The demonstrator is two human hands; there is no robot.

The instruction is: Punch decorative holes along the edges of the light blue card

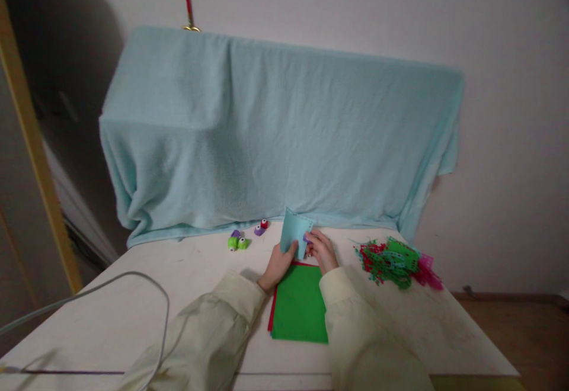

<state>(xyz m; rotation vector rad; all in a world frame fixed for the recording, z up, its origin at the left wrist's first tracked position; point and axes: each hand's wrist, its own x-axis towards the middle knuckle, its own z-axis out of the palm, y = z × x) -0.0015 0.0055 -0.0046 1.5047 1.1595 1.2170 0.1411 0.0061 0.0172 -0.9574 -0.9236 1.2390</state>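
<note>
My left hand point(278, 263) grips the lower left edge of a light blue paper sheet point(294, 232), held upright over the table. My right hand point(322, 250) is closed on a small purple punch point(306, 238) pressed against the sheet's right edge. Both sleeves are cream. Beneath my hands lies a green paper sheet point(299, 308) on top of a red sheet point(271, 315), of which only the left edge shows.
Two green punches point(238, 242), a purple punch point(258, 230) and a red one point(264, 223) sit at the back of the white table point(133, 302). A pile of green, red and pink paper scraps point(395, 259) lies right. A light blue blanket point(275, 130) drapes something behind. A grey cable point(111, 281) curves at left.
</note>
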